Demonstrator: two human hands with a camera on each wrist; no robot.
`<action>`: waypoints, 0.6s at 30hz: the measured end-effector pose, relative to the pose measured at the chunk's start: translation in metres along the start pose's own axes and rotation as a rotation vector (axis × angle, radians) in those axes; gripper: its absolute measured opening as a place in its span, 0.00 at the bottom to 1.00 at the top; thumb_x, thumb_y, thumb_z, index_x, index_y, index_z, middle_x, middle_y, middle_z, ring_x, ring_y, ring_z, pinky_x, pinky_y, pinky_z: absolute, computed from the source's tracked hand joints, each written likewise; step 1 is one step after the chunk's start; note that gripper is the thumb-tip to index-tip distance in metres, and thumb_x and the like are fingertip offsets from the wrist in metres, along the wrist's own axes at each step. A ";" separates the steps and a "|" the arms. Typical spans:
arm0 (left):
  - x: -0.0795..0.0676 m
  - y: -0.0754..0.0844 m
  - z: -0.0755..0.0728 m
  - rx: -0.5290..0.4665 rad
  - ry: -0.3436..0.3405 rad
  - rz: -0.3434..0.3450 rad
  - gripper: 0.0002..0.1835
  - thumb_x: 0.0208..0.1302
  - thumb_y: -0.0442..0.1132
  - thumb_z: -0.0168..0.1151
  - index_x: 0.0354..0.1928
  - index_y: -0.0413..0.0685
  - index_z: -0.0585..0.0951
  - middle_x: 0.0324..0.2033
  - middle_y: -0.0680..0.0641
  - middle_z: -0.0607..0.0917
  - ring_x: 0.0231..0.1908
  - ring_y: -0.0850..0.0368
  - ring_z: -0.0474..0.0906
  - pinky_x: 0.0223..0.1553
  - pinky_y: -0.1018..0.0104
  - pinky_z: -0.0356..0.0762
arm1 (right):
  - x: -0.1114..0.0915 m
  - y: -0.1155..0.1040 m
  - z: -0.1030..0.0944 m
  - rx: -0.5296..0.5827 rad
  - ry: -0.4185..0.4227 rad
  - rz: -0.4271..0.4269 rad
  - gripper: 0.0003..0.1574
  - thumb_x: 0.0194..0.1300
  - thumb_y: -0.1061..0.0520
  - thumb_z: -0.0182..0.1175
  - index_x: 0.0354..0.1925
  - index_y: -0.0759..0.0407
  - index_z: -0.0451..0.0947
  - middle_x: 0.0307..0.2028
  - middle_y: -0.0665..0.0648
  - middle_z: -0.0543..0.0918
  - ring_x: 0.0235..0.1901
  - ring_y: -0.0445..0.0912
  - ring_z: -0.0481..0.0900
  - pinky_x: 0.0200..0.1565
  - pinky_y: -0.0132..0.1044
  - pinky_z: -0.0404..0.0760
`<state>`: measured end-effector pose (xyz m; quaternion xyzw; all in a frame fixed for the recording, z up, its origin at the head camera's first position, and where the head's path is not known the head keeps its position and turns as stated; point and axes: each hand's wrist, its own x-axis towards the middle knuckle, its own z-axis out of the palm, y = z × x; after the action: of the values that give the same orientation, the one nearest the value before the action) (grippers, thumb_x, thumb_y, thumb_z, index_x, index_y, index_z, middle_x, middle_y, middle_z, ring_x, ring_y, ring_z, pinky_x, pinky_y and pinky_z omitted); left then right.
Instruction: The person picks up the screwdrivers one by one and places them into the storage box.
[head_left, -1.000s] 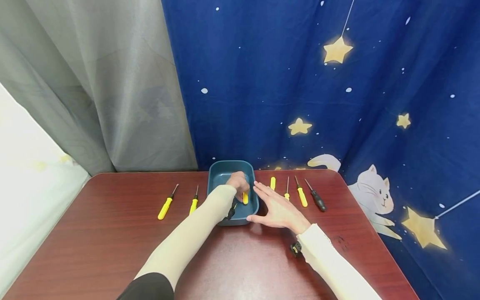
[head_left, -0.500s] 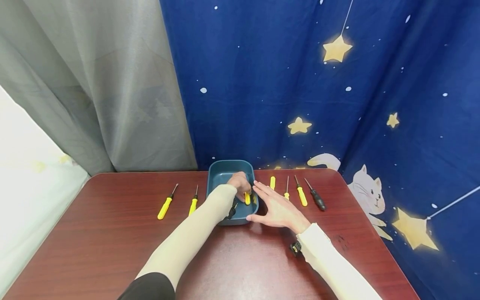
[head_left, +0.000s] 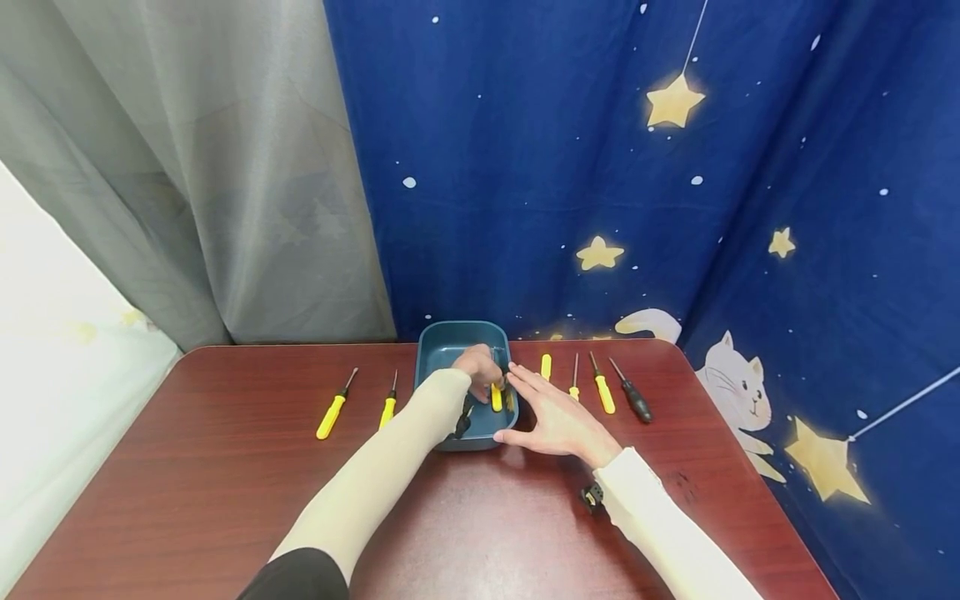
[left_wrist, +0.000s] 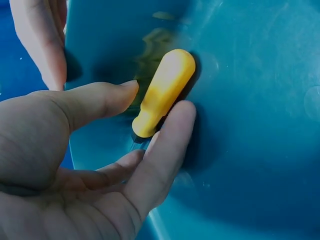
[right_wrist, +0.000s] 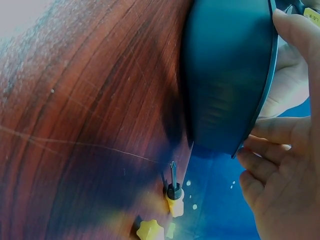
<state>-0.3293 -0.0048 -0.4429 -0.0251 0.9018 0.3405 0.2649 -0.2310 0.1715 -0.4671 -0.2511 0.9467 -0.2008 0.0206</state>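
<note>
A deep teal box [head_left: 447,350] stands at the table's back edge. My left hand [head_left: 477,364] reaches down inside it, around a yellow-handled screwdriver [left_wrist: 169,82] lying by the right wall. In the left wrist view the thumb stands slightly off the handle, while the index finger lies against its other side. The screwdriver's blade is mostly hidden by the fingers. Outside the box, my right hand [head_left: 553,417] has its fingers spread along the right rim, the thumb at the front corner and the fingertips further back, touching the edge.
Two yellow screwdrivers [head_left: 332,415] lie left of the box, one partly behind the left sleeve. To the right are several more, including a black-handled screwdriver [head_left: 637,402]; the right hand covers parts of some. Curtains [head_left: 525,208] hang close behind the brown table [head_left: 225,500].
The yellow screwdriver has shifted slightly right toward the box's right wall, with the left hand beside it; its handle shows almost no shift over the last half second. The right hand has stayed in place.
</note>
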 end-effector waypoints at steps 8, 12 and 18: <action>-0.009 -0.002 -0.011 0.044 0.015 0.056 0.20 0.61 0.40 0.73 0.50 0.36 0.78 0.42 0.39 0.82 0.40 0.45 0.84 0.42 0.55 0.90 | -0.001 0.001 0.000 -0.008 0.003 0.000 0.69 0.53 0.15 0.60 0.81 0.46 0.55 0.81 0.46 0.55 0.80 0.48 0.57 0.73 0.56 0.68; -0.012 -0.002 -0.017 0.067 0.019 0.083 0.22 0.61 0.43 0.73 0.52 0.39 0.78 0.42 0.42 0.81 0.44 0.45 0.83 0.46 0.53 0.89 | -0.001 0.000 0.000 -0.012 -0.002 0.010 0.69 0.53 0.15 0.61 0.81 0.44 0.54 0.81 0.46 0.55 0.80 0.48 0.57 0.73 0.56 0.68; -0.016 -0.002 -0.021 0.144 0.022 0.117 0.30 0.61 0.47 0.73 0.60 0.38 0.76 0.51 0.41 0.82 0.51 0.46 0.81 0.54 0.51 0.86 | 0.000 -0.001 -0.001 -0.013 -0.003 0.005 0.68 0.53 0.16 0.61 0.81 0.43 0.54 0.81 0.46 0.55 0.80 0.48 0.57 0.73 0.56 0.69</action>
<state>-0.3251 -0.0217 -0.4227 0.0430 0.9267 0.2893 0.2359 -0.2303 0.1710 -0.4659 -0.2491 0.9486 -0.1943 0.0207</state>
